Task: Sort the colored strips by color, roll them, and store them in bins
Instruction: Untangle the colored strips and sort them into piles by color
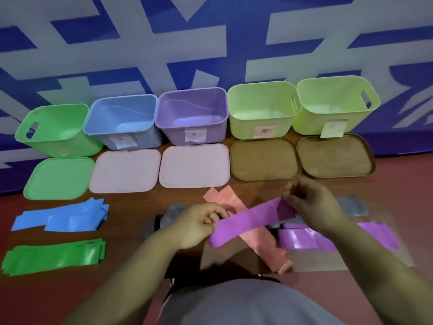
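- Now I see the left hand (199, 227) pinching one end of the purple strip (253, 218), fingers curled on it;
- right hand (309, 200) pinches the other end; it crosses over pink strips (234, 200) on the table (133, 205).

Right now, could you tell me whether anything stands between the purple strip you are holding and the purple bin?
Nothing visible blocks it. The left hand and right hand hold the purple strip above the table. The purple bin stands open, and only a pink lid lies flat before it, probably low enough to pass over.
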The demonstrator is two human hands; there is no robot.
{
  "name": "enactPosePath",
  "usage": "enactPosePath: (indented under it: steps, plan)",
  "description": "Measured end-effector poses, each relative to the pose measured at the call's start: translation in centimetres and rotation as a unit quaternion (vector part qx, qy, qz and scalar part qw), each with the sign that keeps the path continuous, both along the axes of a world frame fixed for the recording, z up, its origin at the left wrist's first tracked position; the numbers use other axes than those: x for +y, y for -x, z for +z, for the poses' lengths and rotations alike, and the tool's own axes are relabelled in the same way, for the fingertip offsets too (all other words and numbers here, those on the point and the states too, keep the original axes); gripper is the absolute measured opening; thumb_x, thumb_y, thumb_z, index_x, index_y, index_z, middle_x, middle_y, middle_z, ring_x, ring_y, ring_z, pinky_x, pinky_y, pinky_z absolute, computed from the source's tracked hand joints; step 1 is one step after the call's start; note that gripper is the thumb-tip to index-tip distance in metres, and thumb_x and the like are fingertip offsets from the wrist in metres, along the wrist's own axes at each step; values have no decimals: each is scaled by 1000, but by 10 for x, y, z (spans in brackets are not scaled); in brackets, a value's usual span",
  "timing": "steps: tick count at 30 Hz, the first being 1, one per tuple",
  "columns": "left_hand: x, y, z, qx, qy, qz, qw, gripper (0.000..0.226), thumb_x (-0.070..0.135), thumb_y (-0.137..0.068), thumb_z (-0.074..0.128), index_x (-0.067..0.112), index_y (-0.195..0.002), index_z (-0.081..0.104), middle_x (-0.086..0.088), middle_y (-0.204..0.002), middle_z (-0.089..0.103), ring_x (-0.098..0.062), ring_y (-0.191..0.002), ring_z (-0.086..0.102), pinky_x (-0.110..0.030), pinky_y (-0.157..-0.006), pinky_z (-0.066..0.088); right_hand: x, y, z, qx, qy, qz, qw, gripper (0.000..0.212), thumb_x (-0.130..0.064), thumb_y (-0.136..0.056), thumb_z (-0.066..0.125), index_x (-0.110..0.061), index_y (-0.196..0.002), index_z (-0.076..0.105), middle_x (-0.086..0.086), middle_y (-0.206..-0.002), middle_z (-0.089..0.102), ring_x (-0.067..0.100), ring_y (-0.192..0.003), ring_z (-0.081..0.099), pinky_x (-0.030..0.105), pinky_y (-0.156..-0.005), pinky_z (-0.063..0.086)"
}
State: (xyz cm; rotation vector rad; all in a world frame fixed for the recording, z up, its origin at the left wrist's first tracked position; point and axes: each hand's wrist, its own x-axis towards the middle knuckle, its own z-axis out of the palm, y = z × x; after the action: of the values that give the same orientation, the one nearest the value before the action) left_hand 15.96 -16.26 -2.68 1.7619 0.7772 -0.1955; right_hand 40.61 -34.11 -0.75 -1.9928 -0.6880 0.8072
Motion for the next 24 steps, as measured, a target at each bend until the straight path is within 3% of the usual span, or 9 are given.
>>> enactPosePath:
  steps: [4,8,13,15,19,22,24]
  plan:
    - [-48,-49,-17,2,24,-11,1000,46,-7,-87,53,34,-97,71,7,-80,64,-8,-62,51,-21,-58,41,-58,-33,-17,-60,79,-37,994,20,-6,-85,70,-24,-81,64,0,-76,71,21,-68,66,38,-67,54]
    - [-83,-95,-33,20,21,-58,998,41,-4,-88,56,34,-100,68,10,-82,62,-8,-64,52,-21,-60,43,-105,-58,-30,-109,147,-64,981,14,-4,-83,69,-18,-87,69,-1,-78,69,23,-74,64,29,-69,44]
    - [-123,-158,-45,31,8,-121,992,47,-10,-84,45,26,-106,67,6,-82,61,-12,-65,50,-25,-57,38,-151,-93,-47,-171,205,-120,956,19,2,-81,66,-8,-96,74,15,-95,73,34,-90,67,28,-72,39]
    - [-138,-179,-45,28,7,-130,991,48,-11,-84,41,21,-108,66,2,-88,62,-17,-76,55,-27,-64,43,-164,-103,-52,-173,227,-140,948,21,0,-83,63,-10,-98,73,17,-97,73,37,-93,66,30,-74,42]
    - [-151,-195,-44,26,-56,-190,980,52,0,-84,57,24,-130,58,1,-124,64,-17,-110,62,-27,-93,50,-176,-109,-59,-160,266,-143,940,20,-11,-88,62,-11,-106,69,20,-99,71,39,-95,65,35,-77,45]
    - [-144,-185,-51,30,-65,-177,982,55,5,-85,61,28,-135,52,4,-133,60,-20,-115,63,-35,-98,52,-173,-97,-60,-168,285,-116,936,26,-19,-87,64,-14,-113,65,19,-103,69,39,-96,65,39,-79,49]
    - [-136,-171,-53,36,-72,-151,985,54,7,-86,64,27,-135,52,4,-133,60,-17,-117,61,-33,-100,50,-166,-83,-60,-185,252,-98,945,19,-21,-84,65,-16,-103,66,11,-99,66,35,-94,62,37,-76,49]
